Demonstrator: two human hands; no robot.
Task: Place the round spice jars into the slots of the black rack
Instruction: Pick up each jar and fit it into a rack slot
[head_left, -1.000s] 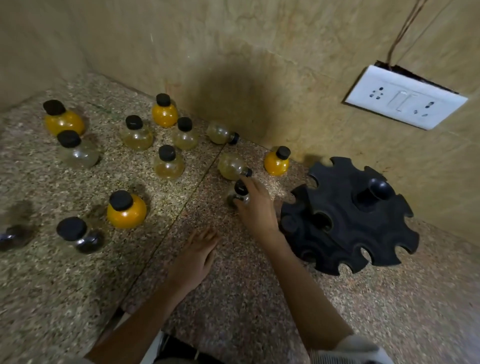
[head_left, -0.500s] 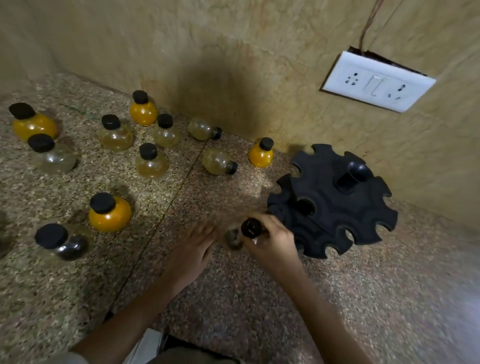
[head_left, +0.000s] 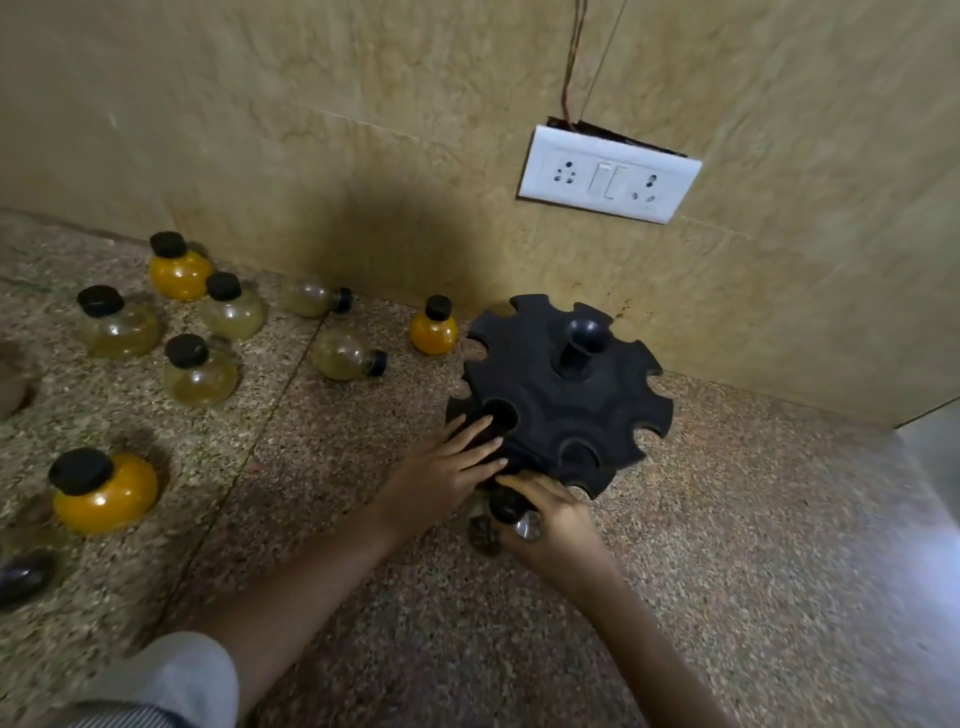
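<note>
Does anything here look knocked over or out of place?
Yes. Two jars lie on their sides while most stand upright: the rear jar by the wall and the front jar. The socket plate sits crooked, wires showing above it.

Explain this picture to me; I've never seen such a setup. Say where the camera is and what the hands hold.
No machine here: a person wears a camera on the head, looking down at their bare hands. The left hand rests straight-fingered on the black rack, a round stand with notched slots. The right hand grips a black-capped jar at the rack's near edge. More jars stand or lie on the speckled counter, some filled orange.
</note>
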